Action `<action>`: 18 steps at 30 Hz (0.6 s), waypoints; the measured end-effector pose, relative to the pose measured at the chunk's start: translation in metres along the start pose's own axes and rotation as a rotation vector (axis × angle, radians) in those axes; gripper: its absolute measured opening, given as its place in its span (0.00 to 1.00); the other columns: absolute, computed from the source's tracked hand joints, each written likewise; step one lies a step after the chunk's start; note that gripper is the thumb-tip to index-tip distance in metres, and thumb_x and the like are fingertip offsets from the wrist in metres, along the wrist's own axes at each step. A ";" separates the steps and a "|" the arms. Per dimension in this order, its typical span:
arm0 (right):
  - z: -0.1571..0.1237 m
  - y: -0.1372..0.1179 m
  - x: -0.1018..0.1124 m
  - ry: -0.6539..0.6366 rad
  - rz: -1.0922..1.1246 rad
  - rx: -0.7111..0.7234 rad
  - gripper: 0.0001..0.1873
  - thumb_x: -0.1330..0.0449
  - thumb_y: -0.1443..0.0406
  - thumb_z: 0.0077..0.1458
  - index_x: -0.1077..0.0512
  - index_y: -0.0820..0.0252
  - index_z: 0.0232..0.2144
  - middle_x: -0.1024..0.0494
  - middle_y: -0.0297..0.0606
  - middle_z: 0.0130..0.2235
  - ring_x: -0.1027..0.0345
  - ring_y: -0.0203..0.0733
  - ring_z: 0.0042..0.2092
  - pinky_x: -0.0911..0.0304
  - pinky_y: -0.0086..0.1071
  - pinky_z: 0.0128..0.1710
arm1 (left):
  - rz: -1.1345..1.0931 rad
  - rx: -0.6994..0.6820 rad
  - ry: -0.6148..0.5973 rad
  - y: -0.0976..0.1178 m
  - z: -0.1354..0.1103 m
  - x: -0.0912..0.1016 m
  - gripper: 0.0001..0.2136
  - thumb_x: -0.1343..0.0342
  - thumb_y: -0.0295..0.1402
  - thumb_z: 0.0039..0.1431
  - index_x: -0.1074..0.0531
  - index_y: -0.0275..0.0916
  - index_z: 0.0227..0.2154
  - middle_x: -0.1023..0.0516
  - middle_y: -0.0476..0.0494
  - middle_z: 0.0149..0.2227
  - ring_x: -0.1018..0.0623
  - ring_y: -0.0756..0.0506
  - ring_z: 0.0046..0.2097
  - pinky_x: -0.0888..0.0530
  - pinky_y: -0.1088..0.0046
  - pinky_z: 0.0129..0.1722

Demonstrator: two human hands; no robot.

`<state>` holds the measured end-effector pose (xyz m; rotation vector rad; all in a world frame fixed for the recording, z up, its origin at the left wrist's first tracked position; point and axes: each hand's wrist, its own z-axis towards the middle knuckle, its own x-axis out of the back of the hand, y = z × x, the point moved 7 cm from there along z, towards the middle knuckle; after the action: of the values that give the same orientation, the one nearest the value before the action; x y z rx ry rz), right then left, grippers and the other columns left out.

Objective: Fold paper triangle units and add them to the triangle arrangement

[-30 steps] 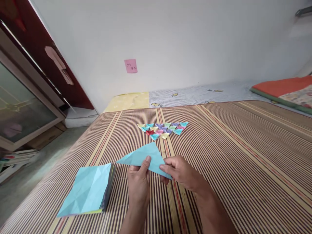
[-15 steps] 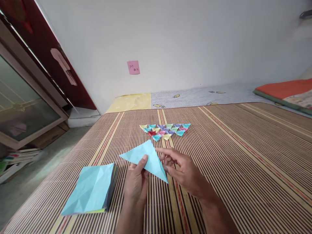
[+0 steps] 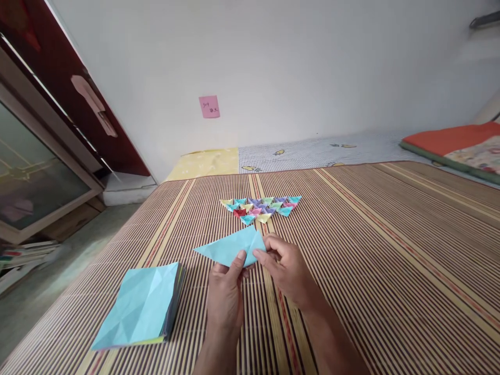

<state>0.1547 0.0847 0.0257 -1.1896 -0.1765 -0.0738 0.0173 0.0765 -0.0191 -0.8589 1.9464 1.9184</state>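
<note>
A light blue sheet of origami paper point(image 3: 224, 249), folded into a triangle, is held above the striped mat. My left hand point(image 3: 228, 291) pinches its lower edge, thumb on top and fingers beneath. At the right side my right hand point(image 3: 287, 265) grips a corner that is folded over toward the middle, its thumb pressing on the flap. Just beyond the paper, several small folded paper pieces point(image 3: 266, 208) in many colours lie in close rows. To the left of my left hand rests a stack of square paper point(image 3: 136, 302) with a creased light blue sheet on top.
The striped bamboo mat point(image 3: 375, 271) covers the bed. Along the white wall runs patterned cloth point(image 3: 289, 156), with a folded orange quilt point(image 3: 461, 140) at the far right. A pink note point(image 3: 210, 107) is stuck on the wall. A glass-paned frame point(image 3: 35, 161) stands at left.
The triangle's right corner, which pointed down, is now folded over toward the middle. My right hand has gone from loosely touching that edge to gripping it. The view has shifted slightly.
</note>
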 end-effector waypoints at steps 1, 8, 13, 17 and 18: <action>0.000 0.001 -0.001 0.004 -0.006 -0.020 0.16 0.40 0.61 0.62 0.37 0.57 0.23 0.37 0.29 0.27 0.41 0.35 0.27 0.45 0.28 0.25 | -0.002 0.003 -0.002 -0.001 0.000 -0.001 0.20 0.25 0.35 0.45 0.19 0.38 0.43 0.16 0.46 0.34 0.19 0.45 0.37 0.27 0.73 0.35; 0.002 0.003 0.003 0.079 0.031 -0.037 0.15 0.39 0.61 0.59 0.36 0.57 0.23 0.37 0.29 0.26 0.40 0.34 0.26 0.45 0.27 0.25 | 0.027 0.015 -0.016 -0.003 0.001 -0.001 0.16 0.27 0.35 0.48 0.18 0.37 0.40 0.15 0.42 0.39 0.17 0.42 0.41 0.23 0.68 0.41; 0.000 0.007 0.002 0.063 0.029 -0.074 0.17 0.37 0.61 0.58 0.37 0.57 0.21 0.39 0.27 0.22 0.44 0.34 0.23 0.47 0.27 0.23 | 0.090 0.002 -0.057 -0.001 0.000 -0.002 0.13 0.27 0.37 0.49 0.19 0.36 0.35 0.17 0.44 0.34 0.20 0.45 0.35 0.25 0.71 0.35; 0.001 0.005 0.002 0.079 -0.006 -0.086 0.17 0.38 0.61 0.58 0.39 0.56 0.21 0.40 0.26 0.21 0.44 0.34 0.23 0.47 0.27 0.22 | 0.176 -0.073 -0.072 0.000 -0.001 0.000 0.11 0.28 0.38 0.50 0.21 0.37 0.28 0.22 0.49 0.27 0.24 0.47 0.32 0.27 0.72 0.34; 0.001 0.004 0.001 0.078 -0.014 -0.091 0.18 0.38 0.61 0.57 0.40 0.56 0.20 0.41 0.25 0.20 0.45 0.33 0.22 0.48 0.27 0.21 | 0.192 -0.083 -0.066 -0.001 0.000 0.001 0.11 0.28 0.38 0.50 0.22 0.37 0.27 0.22 0.49 0.27 0.24 0.47 0.32 0.28 0.72 0.35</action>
<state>0.1567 0.0870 0.0223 -1.2741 -0.1135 -0.1415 0.0171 0.0759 -0.0203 -0.6403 1.9855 2.1195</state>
